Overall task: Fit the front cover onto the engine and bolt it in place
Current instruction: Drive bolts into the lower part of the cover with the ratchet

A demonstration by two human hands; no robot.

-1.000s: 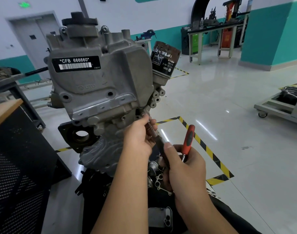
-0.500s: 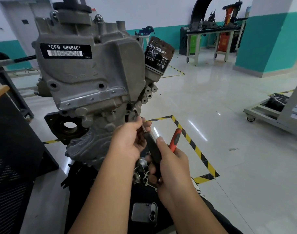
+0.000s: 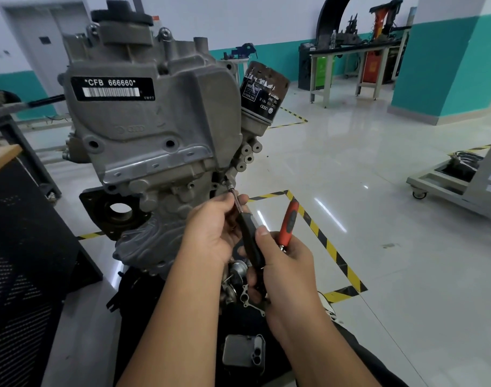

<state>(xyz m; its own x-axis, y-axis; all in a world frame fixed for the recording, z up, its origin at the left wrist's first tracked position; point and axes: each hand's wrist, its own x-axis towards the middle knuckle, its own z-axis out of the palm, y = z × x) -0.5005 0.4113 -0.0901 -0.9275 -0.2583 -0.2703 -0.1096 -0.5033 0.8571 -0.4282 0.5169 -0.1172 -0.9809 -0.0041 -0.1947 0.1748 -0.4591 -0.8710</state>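
Hands share the rigid screwdriver (image 3: 245, 233): left hand (image 3: 213, 233) pinching its thin shank, right hand (image 3: 280, 263) wrapping the black handle plus a red-handled tool (image 3: 288, 220).

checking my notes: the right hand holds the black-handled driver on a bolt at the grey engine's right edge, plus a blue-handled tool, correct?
Not quite: in the head view the second tool in the right hand has a red handle, not blue. The black-handled driver does reach a bolt at the grey engine's right edge.

Bright, even indoor light, wide-angle bend at the edges

Overhead lamps leave white streaks of glare on the glossy pale tiled floor (image 3: 336, 174); shadows are soft. The grey cast-metal engine (image 3: 144, 129) is sharp, the far green-and-white wall (image 3: 445, 65) slightly soft and bowed.
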